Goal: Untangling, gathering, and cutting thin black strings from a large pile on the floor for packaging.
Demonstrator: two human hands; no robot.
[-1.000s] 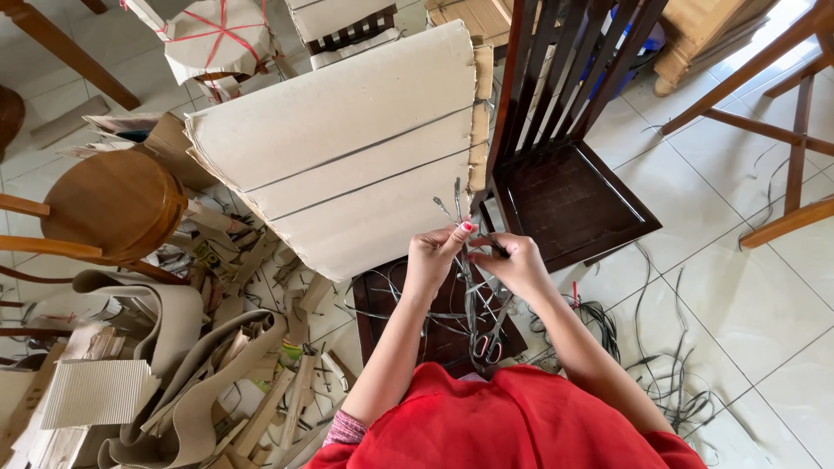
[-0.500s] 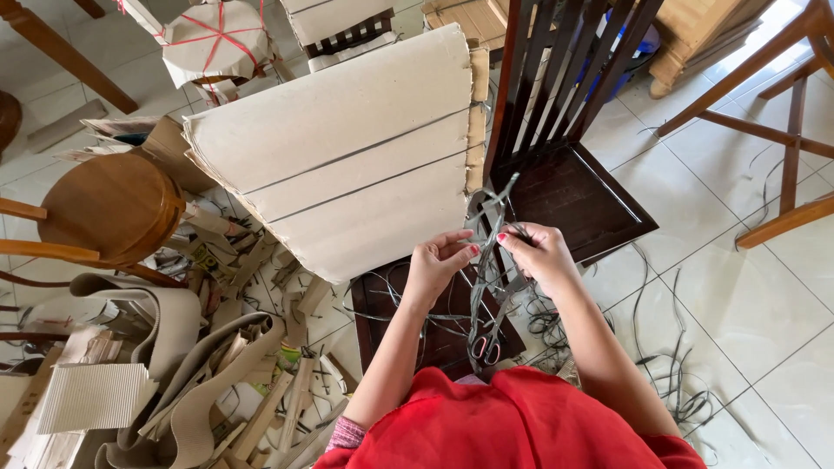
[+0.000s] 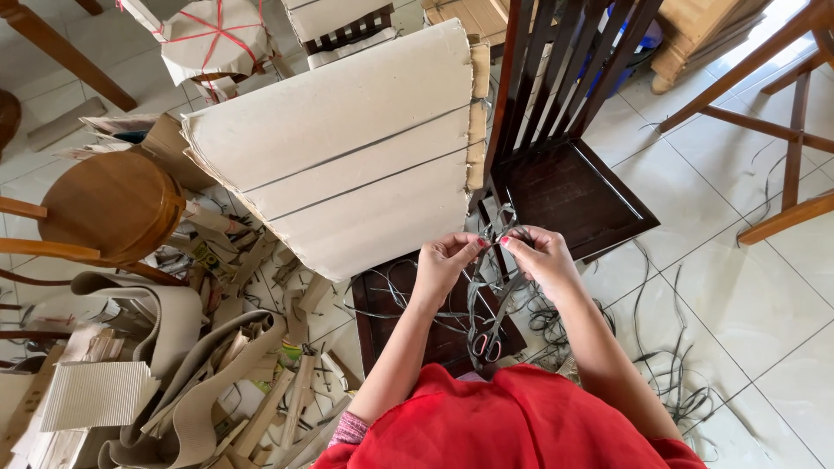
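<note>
My left hand (image 3: pixel 445 260) and my right hand (image 3: pixel 540 257) meet in front of me, fingertips pinching thin dark plastic strapping (image 3: pixel 492 287) that loops and hangs down between them. Both hands grip the same bundle of straps. Under the hands lies a dark wooden panel (image 3: pixel 382 304) with a pair of scissors (image 3: pixel 488 344) on it. Just beyond stands a dark wooden chair (image 3: pixel 565 187), and to its left a piece wrapped in corrugated cardboard (image 3: pixel 347 165).
Loose strapping (image 3: pixel 669 382) litters the white tiled floor at right. A heap of cardboard scraps (image 3: pixel 174 373) and a round wooden stool seat (image 3: pixel 109 204) fill the left. Wooden chair legs (image 3: pixel 782 130) stand at far right; a tied cardboard parcel (image 3: pixel 213 39) sits at the top.
The hands drew apart half a second ago, then came back together and slightly lower, still pinching the straps. The strap loops between them shifted.
</note>
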